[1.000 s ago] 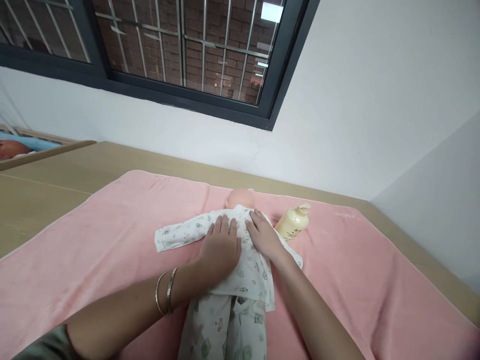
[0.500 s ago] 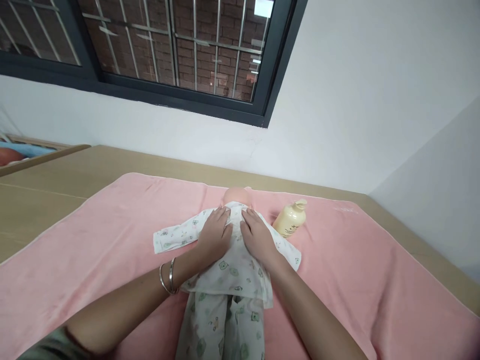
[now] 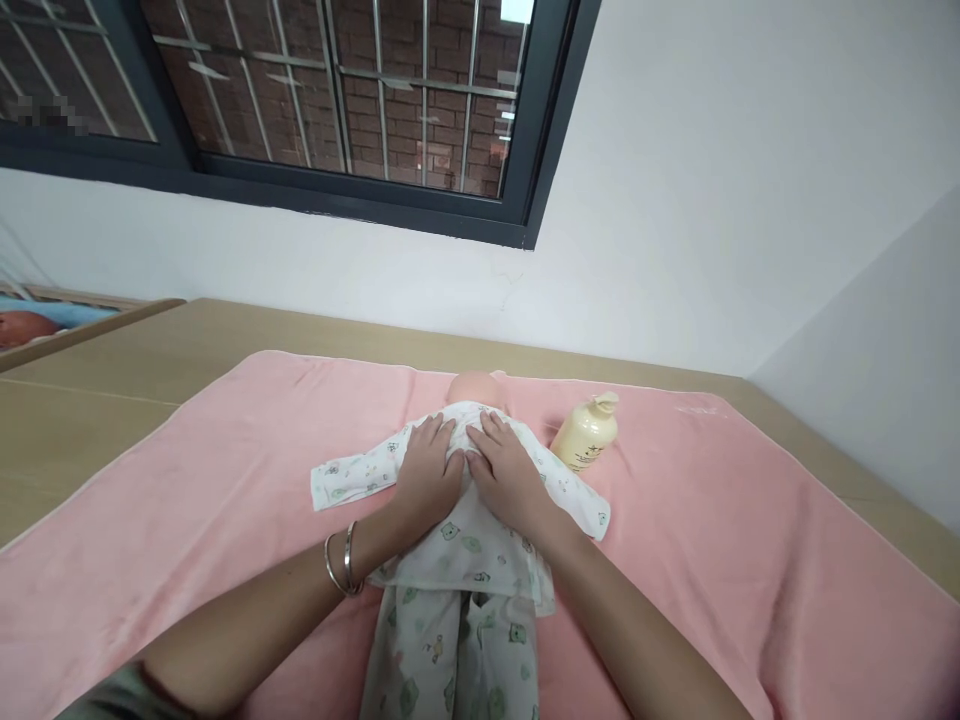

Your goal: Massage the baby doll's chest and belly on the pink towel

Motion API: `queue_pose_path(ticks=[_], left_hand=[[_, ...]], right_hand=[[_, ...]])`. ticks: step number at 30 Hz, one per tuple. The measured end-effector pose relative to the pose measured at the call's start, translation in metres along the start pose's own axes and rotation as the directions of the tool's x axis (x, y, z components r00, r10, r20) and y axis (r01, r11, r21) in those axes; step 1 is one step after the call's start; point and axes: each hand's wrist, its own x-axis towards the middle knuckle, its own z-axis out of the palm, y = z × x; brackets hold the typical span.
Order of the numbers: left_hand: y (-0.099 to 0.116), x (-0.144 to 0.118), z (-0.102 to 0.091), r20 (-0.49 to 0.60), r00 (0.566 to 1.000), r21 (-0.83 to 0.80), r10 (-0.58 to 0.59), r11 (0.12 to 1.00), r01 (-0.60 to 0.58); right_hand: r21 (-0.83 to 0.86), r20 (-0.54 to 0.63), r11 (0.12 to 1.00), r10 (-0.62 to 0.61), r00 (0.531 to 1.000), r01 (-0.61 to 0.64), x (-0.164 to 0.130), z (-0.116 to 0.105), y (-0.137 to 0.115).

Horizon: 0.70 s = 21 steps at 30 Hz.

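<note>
A baby doll (image 3: 474, 388) lies on a pink blanket (image 3: 690, 520), the top of its head pointing to the wall. It wears a white printed top (image 3: 457, 555) with spread sleeves and matching trousers (image 3: 450, 660). My left hand (image 3: 431, 470) rests flat on the left side of the chest, fingers stretched toward the collar. On the other side my right hand (image 3: 510, 475) lies flat too, its fingers slightly spread. The thumbs almost meet over the middle of the top. The doll's face is not visible.
A pale yellow pump bottle (image 3: 587, 432) stands tilted on the blanket beside the right sleeve. Behind is a wooden surface (image 3: 300, 325), then a white wall with a dark-framed barred window (image 3: 345, 215). At the far left, a wooden-edged tray (image 3: 135, 312) holds blue and reddish things.
My right hand has slid slightly inward over the chest, bringing its thumb closer to my left one. My left hand stays on the top. The view has shifted a little.
</note>
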Motion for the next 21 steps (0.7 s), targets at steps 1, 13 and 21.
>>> queue_pose_path(ticks=[1,13,21], left_hand=[[-0.0005,-0.0001,0.0005,-0.007,1.000,-0.004,0.010,1.000,-0.010],[0.0026,0.0007,-0.0033,0.036,0.999,-0.002,-0.016,1.000,0.016],[-0.0014,0.0075,-0.0031,0.015,0.998,-0.108,-0.057,0.992,0.059]], right_hand=[[0.008,-0.024,1.000,0.015,1.000,-0.014,0.0005,-0.0007,0.0007],[0.027,-0.081,0.997,0.068,0.994,-0.066,0.0009,-0.0070,0.0009],[-0.043,0.029,0.998,0.039,0.999,-0.037,0.0014,-0.0009,0.0001]])
